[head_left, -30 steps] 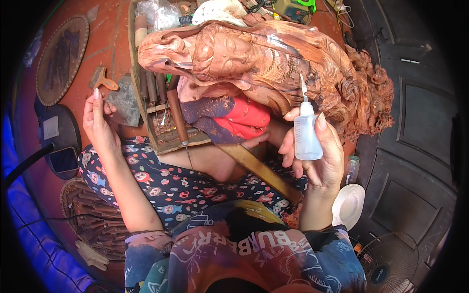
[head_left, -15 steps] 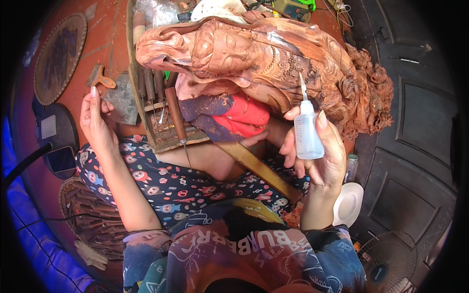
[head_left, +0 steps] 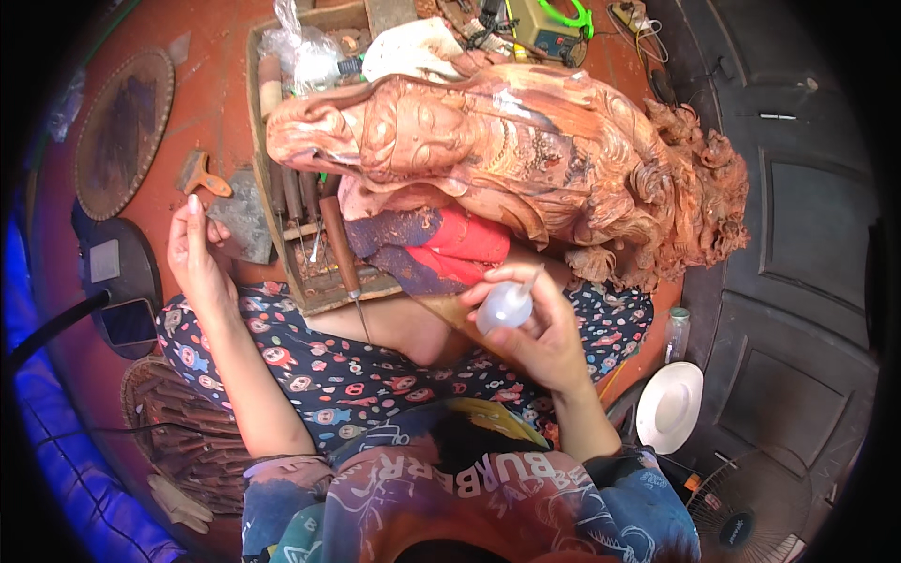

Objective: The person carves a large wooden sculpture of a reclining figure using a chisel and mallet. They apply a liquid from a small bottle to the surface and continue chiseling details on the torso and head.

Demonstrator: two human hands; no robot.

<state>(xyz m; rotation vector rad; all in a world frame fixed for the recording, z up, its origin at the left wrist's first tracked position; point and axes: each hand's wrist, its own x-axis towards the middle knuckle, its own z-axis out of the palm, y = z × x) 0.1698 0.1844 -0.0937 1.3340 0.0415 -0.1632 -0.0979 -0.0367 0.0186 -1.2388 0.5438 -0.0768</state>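
Note:
In front of me lies a large carved wooden figure point(head_left: 422, 127) on its side, its face turned upward and its curled base toward the right. My right hand point(head_left: 549, 342), below the figure's middle, is closed around a small translucent squeeze bottle point(head_left: 504, 308) with a thin nozzle. The bottle is tilted, its rounded bottom toward me and its nozzle toward the figure. My left hand point(head_left: 200, 258) is raised at the left, the index finger stretched out and the other fingers loosely bent. No object shows in it. Red and dark cloth point(head_left: 460, 249) pads the figure from below.
A wooden tool box point(head_left: 291, 267) with handled tools stands left of my lap; a wooden-handled pointed tool point(head_left: 340, 249) leans on its edge. Beyond my left hand lies an orange-handled brush point(head_left: 206, 178). A white hat-like disc point(head_left: 670, 408) and a fan point(head_left: 751, 511) stand right.
My right hand has come down and left, tipping the bottle from upright to tilted, away from the figure's chest. My left hand has shifted slightly in view, keeping its pose.

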